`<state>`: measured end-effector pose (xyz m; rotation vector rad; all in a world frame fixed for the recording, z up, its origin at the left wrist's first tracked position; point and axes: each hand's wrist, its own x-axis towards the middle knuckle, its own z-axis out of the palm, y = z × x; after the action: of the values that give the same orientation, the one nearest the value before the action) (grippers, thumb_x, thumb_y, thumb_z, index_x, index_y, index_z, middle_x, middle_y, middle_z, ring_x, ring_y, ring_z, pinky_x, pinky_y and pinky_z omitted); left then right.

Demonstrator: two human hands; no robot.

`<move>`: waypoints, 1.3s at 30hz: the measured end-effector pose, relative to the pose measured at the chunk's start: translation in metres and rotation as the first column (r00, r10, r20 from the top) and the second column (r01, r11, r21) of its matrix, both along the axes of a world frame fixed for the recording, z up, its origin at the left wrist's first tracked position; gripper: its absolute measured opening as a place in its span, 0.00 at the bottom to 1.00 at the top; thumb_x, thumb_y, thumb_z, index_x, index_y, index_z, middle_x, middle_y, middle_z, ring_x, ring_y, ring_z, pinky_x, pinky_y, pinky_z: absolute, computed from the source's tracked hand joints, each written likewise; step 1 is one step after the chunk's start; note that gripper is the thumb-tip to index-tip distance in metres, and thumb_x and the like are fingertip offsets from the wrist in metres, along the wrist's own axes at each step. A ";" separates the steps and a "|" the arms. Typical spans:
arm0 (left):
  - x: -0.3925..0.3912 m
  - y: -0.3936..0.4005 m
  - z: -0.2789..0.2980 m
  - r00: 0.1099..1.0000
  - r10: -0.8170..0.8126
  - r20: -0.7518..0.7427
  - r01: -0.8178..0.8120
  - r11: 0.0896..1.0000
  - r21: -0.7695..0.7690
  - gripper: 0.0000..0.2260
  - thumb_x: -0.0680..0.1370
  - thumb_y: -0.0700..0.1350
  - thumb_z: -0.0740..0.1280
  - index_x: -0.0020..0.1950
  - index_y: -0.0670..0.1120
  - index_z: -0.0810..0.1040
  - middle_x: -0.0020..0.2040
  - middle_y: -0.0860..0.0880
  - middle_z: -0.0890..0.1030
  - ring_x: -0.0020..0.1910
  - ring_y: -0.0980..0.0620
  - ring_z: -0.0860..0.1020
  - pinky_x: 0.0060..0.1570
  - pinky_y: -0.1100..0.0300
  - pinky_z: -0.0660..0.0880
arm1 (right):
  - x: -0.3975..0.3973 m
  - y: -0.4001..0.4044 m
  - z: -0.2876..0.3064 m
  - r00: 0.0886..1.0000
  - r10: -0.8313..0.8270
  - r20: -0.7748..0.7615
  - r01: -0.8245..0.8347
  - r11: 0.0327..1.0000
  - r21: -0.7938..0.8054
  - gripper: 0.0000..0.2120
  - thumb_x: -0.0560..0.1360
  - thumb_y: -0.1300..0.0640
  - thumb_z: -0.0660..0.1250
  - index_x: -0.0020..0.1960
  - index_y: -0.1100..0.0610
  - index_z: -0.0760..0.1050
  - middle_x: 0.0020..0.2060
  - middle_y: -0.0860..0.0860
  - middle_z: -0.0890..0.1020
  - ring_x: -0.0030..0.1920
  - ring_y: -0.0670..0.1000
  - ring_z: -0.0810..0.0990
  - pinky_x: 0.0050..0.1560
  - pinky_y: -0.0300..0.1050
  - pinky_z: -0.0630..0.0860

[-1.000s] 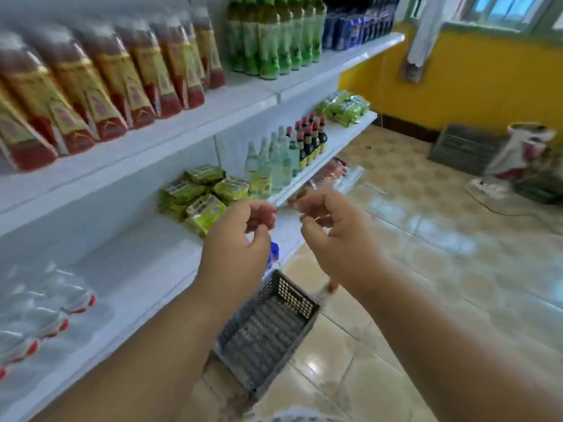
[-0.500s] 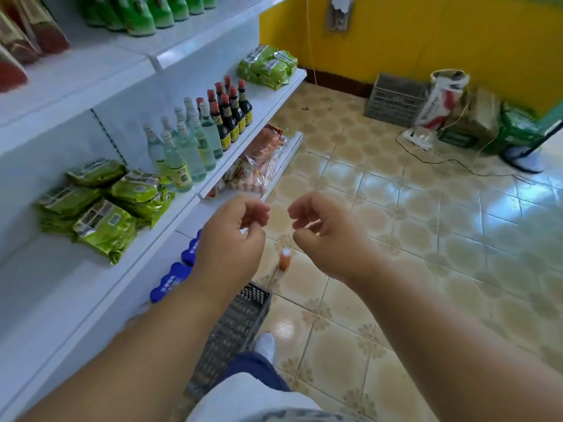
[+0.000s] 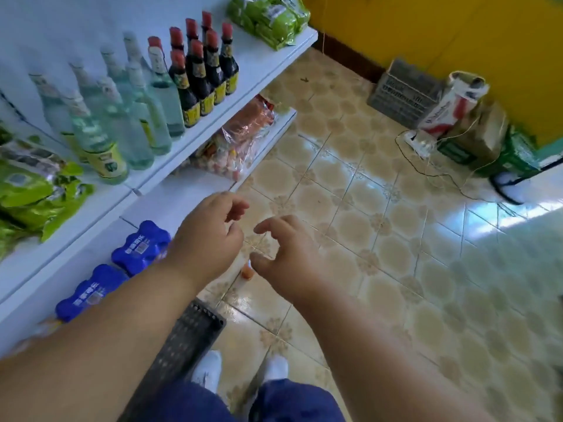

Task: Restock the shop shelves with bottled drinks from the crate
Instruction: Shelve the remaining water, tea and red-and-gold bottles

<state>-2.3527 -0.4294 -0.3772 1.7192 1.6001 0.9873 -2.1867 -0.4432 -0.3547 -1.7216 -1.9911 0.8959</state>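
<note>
My left hand [image 3: 210, 236] and my right hand [image 3: 289, 257] hover side by side above the floor, fingers loosely curled and apart, each holding nothing. Below them a small orange bottle [image 3: 246, 271] stands on the tiled floor, partly hidden by my right thumb. A dark grey crate [image 3: 185, 336] sits on the floor under my left forearm; its inside is mostly hidden. On the white shelf [image 3: 195, 138] to the left stand clear bottles [image 3: 134, 117] and dark red-capped bottles [image 3: 201, 71].
Blue multipacks [image 3: 140, 246] sit on the bottom shelf next to the crate, green packets [image 3: 33, 193] on the middle shelf, bagged snacks [image 3: 240, 141] further along. A second grey crate [image 3: 402, 92], bags and a cable lie by the yellow wall. My feet stand beside the crate.
My view has tilted down from the shelves to the floor. Both hands have dropped lower with fingers spreading a little; the orange bottle on the floor now shows between them.
</note>
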 end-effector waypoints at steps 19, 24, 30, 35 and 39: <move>0.037 0.115 -0.504 0.984 0.177 -0.029 -0.174 0.905 -0.388 0.11 0.79 0.41 0.66 0.54 0.56 0.80 0.49 0.62 0.81 0.50 0.65 0.78 0.49 0.70 0.72 | 0.029 0.169 -0.625 0.860 0.169 0.482 0.112 0.858 -0.501 0.26 0.78 0.52 0.64 0.74 0.47 0.61 0.76 0.60 0.59 0.73 0.66 0.65 0.64 0.59 0.75; 0.035 0.104 -0.546 0.984 0.176 -0.018 -0.165 0.874 -0.457 0.10 0.80 0.41 0.66 0.55 0.55 0.80 0.49 0.62 0.81 0.49 0.66 0.77 0.49 0.70 0.72 | 0.027 0.169 -0.667 0.773 0.257 0.580 0.063 0.879 -0.473 0.24 0.77 0.63 0.56 0.72 0.52 0.64 0.69 0.62 0.65 0.61 0.66 0.75 0.45 0.55 0.72; 0.017 0.107 -0.521 0.980 0.137 -0.144 -0.192 0.836 -0.514 0.19 0.78 0.38 0.67 0.65 0.56 0.75 0.55 0.60 0.79 0.53 0.60 0.78 0.52 0.63 0.75 | 0.018 0.171 -0.612 0.843 0.209 0.495 0.091 0.852 -0.516 0.27 0.77 0.61 0.63 0.73 0.49 0.64 0.65 0.59 0.72 0.52 0.61 0.80 0.47 0.53 0.80; 0.000 0.108 -0.440 0.957 -0.079 -0.281 -0.150 0.693 -0.706 0.50 0.67 0.49 0.81 0.79 0.64 0.53 0.78 0.53 0.64 0.71 0.46 0.71 0.63 0.47 0.74 | 0.017 0.167 -0.452 0.967 0.126 0.223 -0.018 0.901 -0.432 0.23 0.76 0.43 0.65 0.70 0.43 0.68 0.58 0.51 0.81 0.42 0.50 0.81 0.36 0.45 0.80; -0.012 0.093 -0.318 0.996 0.077 -0.050 -0.092 0.810 -0.580 0.45 0.54 0.76 0.73 0.70 0.75 0.61 0.66 0.75 0.66 0.61 0.67 0.72 0.61 0.56 0.73 | 0.019 0.167 -0.287 0.991 -0.013 -0.135 -0.048 0.896 -0.442 0.16 0.72 0.38 0.65 0.58 0.41 0.75 0.37 0.50 0.85 0.33 0.49 0.85 0.34 0.49 0.84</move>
<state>-2.3648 -0.3368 -0.6955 1.2404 1.7702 0.4308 -2.1681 -0.2762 -0.6419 -1.8093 -1.8100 1.5292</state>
